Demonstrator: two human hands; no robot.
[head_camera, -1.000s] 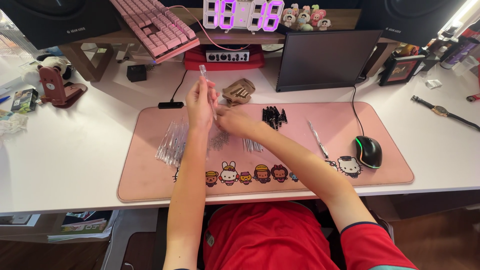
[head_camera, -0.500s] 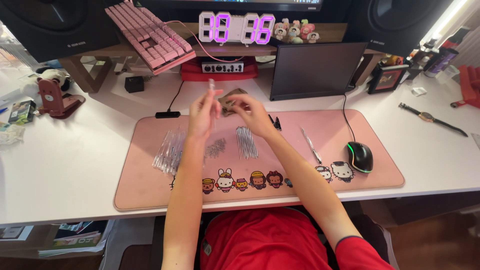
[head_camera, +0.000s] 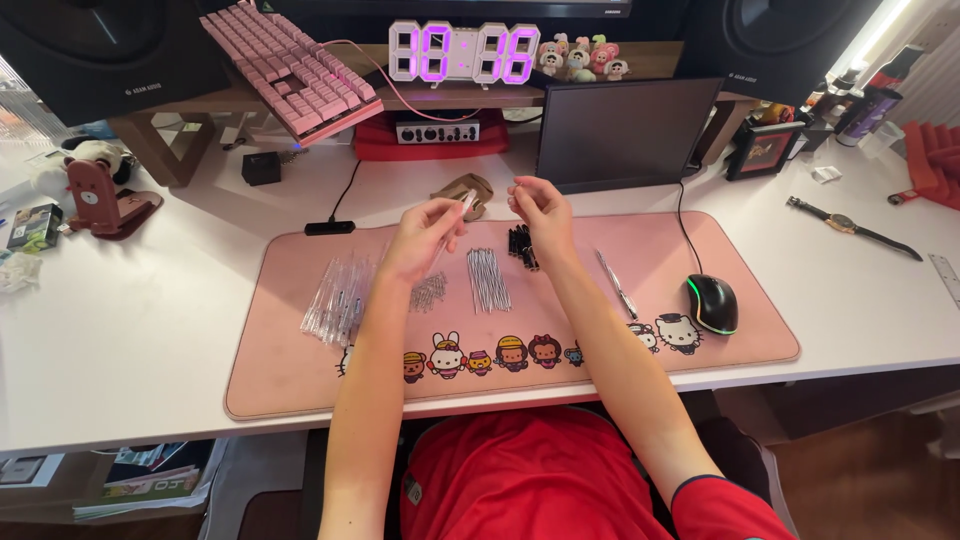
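Since half a second earlier your hands had parted, so that your left hand (head_camera: 420, 235) pinched a clear tube (head_camera: 455, 215) above the pink mat (head_camera: 300, 370) while your right hand (head_camera: 535, 205) hovered beside it, fingertips together on something too small to tell. You risked fumbling that small part into the rows of tubes (head_camera: 338, 300) and refills (head_camera: 488, 280) below. Slim and see-through, the tube showed poorly against your fingers.
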